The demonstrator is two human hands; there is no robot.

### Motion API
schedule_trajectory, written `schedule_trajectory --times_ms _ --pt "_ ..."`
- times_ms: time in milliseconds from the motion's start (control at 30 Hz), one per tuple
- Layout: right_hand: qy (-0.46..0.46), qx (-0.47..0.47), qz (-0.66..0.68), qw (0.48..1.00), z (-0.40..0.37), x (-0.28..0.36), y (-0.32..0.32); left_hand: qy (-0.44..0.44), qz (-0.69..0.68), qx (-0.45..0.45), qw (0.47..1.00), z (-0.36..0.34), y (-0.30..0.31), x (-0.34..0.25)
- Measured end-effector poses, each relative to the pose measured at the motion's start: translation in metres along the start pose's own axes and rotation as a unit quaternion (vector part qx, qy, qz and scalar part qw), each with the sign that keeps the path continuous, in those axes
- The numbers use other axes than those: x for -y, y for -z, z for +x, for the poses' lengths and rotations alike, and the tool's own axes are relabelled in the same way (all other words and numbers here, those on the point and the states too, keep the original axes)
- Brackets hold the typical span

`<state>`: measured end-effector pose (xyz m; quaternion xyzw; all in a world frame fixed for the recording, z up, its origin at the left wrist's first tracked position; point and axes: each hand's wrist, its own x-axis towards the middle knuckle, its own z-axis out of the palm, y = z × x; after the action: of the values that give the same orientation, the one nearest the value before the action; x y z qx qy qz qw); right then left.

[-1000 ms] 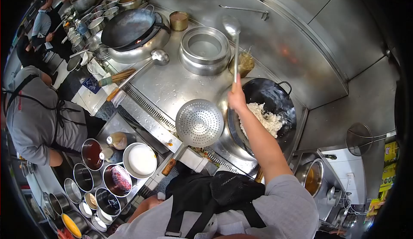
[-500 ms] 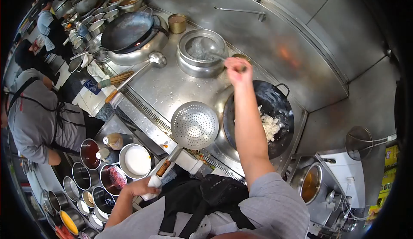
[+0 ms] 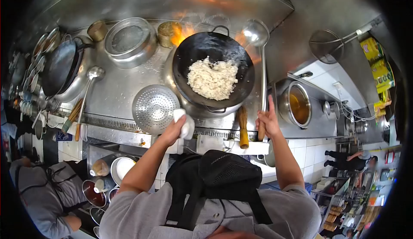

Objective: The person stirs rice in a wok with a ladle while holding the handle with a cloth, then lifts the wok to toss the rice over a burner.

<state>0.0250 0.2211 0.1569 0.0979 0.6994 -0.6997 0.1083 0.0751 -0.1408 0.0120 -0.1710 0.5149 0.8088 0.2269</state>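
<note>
A folded white cloth (image 3: 187,124) is gripped in my left hand (image 3: 172,131), near the round perforated strainer (image 3: 155,108). My right hand (image 3: 268,122) is closed around the wooden handle of a long steel ladle (image 3: 263,75), index finger stretched forward. The ladle bowl lies beyond the handle, at the far right of the black wok (image 3: 243,69). White rice (image 3: 212,79) forms a loose mound in the wok. Orange flames (image 3: 183,33) rise behind the wok at its left and right sides.
A bamboo brush (image 3: 243,127) lies right of the wok's front. To the left stand a steel pot of water (image 3: 130,39), another ladle (image 3: 95,73) and a second wok (image 3: 60,67). A pot of amber liquid (image 3: 300,105) is at right. A co-worker (image 3: 47,191) stands at left.
My right hand has moved from above the water pot to the right of the wok, with the ladle. My left hand has moved forward with the cloth. Flames now show, and the view has turned right.
</note>
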Motion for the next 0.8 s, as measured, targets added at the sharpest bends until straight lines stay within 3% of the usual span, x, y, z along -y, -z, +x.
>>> schedule_trajectory --times_ms 100,200,267,333,367,467,533,600,667,800 --pt "-0.076 0.069 -0.089 0.991 0.011 0.018 0.027 0.116 -0.031 0.033 0.992 0.028 -0.065 -0.009" --pt "-0.072 0.078 -0.170 0.980 0.039 0.011 0.025 0.097 -0.072 -0.012 0.993 0.050 -0.102 0.006" --pt "0.022 0.022 -0.321 0.947 0.052 0.002 0.006 0.098 -0.105 -0.062 0.988 0.058 -0.118 0.008" --pt "0.144 0.024 -0.502 0.853 0.097 -0.057 0.009 0.102 -0.113 -0.088 0.985 0.067 -0.123 0.004" --pt "0.055 0.067 -0.504 0.859 0.076 -0.034 -0.013 0.089 -0.124 -0.083 0.985 0.067 -0.128 -0.004" --pt "-0.002 0.176 -0.505 0.845 0.033 -0.025 -0.022 0.077 -0.105 -0.106 0.986 0.090 -0.128 -0.002" --pt "0.006 0.240 -0.591 0.770 0.002 -0.036 0.010 0.077 -0.073 -0.151 0.983 0.094 -0.135 -0.001" --pt "0.053 0.217 -0.603 0.766 -0.024 -0.046 0.056 0.078 -0.050 -0.164 0.982 0.101 -0.135 0.006" --pt "-0.017 0.233 -0.682 0.693 -0.039 -0.010 0.089 0.057 -0.038 -0.152 0.986 0.106 -0.135 0.017" --pt "0.030 0.175 -0.740 0.648 -0.042 0.018 0.085 0.025 -0.059 -0.130 0.989 0.067 -0.160 0.011"
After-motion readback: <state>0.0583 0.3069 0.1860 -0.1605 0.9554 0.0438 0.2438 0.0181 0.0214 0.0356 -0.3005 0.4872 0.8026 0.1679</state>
